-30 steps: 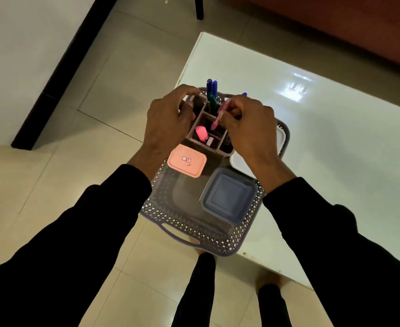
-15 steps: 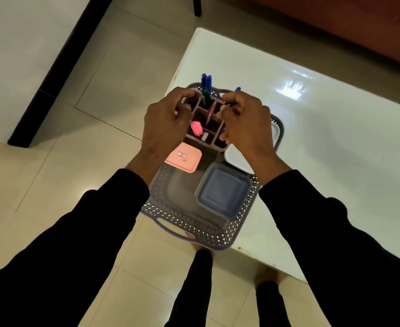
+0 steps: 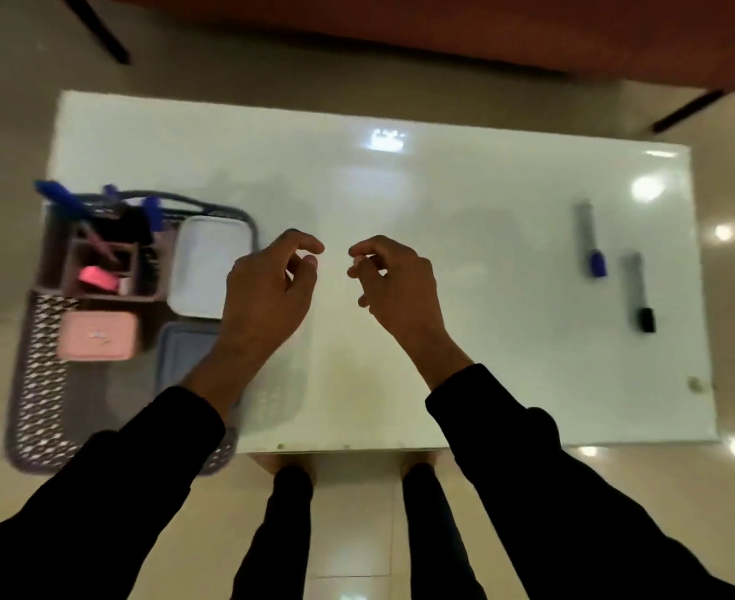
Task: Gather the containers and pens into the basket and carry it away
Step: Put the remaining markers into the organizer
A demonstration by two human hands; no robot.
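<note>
Head view gives me both hands hovering over the white table (image 3: 465, 201), fingers loosely curled, holding nothing: left hand (image 3: 266, 296), right hand (image 3: 393, 283). The two loose markers lie toward three o'clock from the right hand, well apart from it: a blue-capped marker (image 3: 591, 240) and, just beside it, a black-capped marker (image 3: 638, 292), each with its long axis running twelve to six, cap at the six end. I judge the right hand the nearer one for the reach. At nine o'clock sits the basket (image 3: 38, 404), overhanging the table's edge, holding three lidded containers, pink (image 3: 97, 335), white (image 3: 209, 266) and grey-blue (image 3: 183, 352), plus one pen organizer (image 3: 105, 257) with pens, too blurred to count.
</note>
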